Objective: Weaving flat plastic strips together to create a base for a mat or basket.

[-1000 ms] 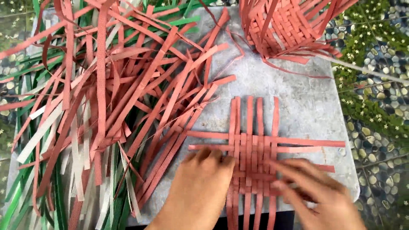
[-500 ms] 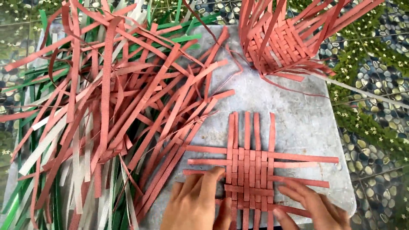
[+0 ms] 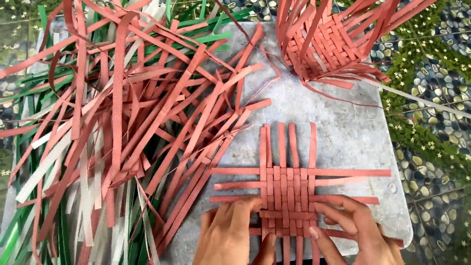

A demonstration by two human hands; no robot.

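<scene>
A flat woven mat of reddish-brown strips (image 3: 287, 189) lies on a grey slab (image 3: 343, 122), its loose strip ends sticking out on all sides. My left hand (image 3: 233, 233) rests on the mat's lower left, fingertips pressing the crossing strips. At the lower right my right hand (image 3: 355, 230) presses the mat too, thumb toward the middle. Both thumbs meet near the bottom row of the weave. Neither hand lifts a strip.
A big loose heap of reddish-brown strips (image 3: 132, 113) mixed with green and white ones (image 3: 44, 167) covers the left side. A partly woven basket of the same strips (image 3: 328, 39) stands at the top right. Pebble-and-grass patterned ground (image 3: 431, 98) surrounds the slab.
The view has shifted so the mat sits higher in frame. Both hands slid down to the mat's lower edge and closer together.
</scene>
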